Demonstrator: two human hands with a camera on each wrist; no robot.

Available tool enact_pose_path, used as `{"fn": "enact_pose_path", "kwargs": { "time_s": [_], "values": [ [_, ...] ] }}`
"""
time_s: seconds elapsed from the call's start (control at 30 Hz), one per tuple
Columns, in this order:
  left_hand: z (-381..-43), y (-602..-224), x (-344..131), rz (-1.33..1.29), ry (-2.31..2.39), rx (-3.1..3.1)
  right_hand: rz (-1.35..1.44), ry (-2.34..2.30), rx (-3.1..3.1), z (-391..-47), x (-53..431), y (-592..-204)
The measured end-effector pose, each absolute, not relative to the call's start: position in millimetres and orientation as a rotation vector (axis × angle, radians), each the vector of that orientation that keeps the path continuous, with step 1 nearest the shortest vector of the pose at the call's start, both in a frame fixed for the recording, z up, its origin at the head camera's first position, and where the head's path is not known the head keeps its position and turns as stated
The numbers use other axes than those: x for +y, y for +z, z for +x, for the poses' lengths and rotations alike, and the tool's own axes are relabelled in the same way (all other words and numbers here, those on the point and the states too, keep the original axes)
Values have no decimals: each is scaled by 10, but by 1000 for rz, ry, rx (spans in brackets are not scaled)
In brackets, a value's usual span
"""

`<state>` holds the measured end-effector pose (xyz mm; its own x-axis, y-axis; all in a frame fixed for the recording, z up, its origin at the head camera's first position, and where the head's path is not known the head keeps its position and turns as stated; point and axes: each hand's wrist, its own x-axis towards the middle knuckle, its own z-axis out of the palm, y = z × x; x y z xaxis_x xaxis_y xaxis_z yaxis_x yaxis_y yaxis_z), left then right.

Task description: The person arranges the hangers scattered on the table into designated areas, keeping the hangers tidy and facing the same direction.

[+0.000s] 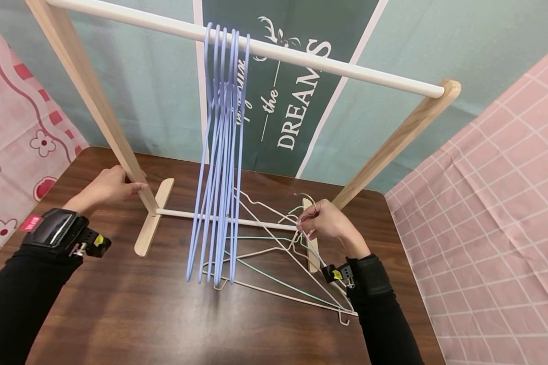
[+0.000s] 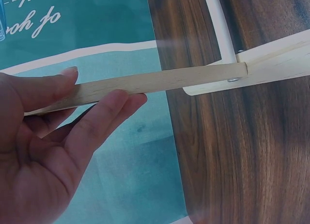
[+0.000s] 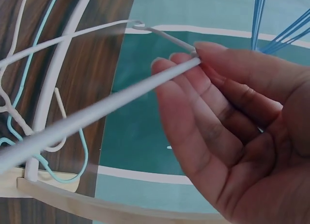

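My left hand (image 1: 107,188) grips the left wooden post (image 1: 90,109) of a clothes rack, thumb on one side and fingers on the other, as the left wrist view shows. Between thumb and fingertips, my right hand (image 1: 329,222) pinches a white clothes hanger (image 3: 106,105) near the base of its hook. That hanger is tilted in front of the rack's right side. Several blue hangers (image 1: 238,182) hang bunched together on the white top rail (image 1: 319,61). Beneath the held hanger, a mint green hanger (image 1: 274,278) and a beige hanger (image 1: 283,295) overlap on the table.
The rack's right post (image 1: 392,137) rises beside my right hand. A white lower bar (image 1: 178,214) joins the two wooden feet on the brown table (image 1: 132,309). Behind stands a green cloth (image 1: 438,30) with lettering, and a pink checked cloth (image 1: 498,203) borders the right side.
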<state>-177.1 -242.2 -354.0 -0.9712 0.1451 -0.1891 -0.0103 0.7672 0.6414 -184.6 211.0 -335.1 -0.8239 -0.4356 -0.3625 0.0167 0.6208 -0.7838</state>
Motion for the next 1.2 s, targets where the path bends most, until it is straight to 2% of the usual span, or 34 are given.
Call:
{"fn": "enact_pose_path", "kwargs": {
  "time_s": [0.9,1.2],
  "values": [
    [-1752,-3532,-2427,85,1029,2705,-267,-1088,2515,-1820,1934,-3051],
    [-1751,-3540,-2433,107,1030,2699,-323,-1076,2561,-1824,1880,-2908]
  ]
}}
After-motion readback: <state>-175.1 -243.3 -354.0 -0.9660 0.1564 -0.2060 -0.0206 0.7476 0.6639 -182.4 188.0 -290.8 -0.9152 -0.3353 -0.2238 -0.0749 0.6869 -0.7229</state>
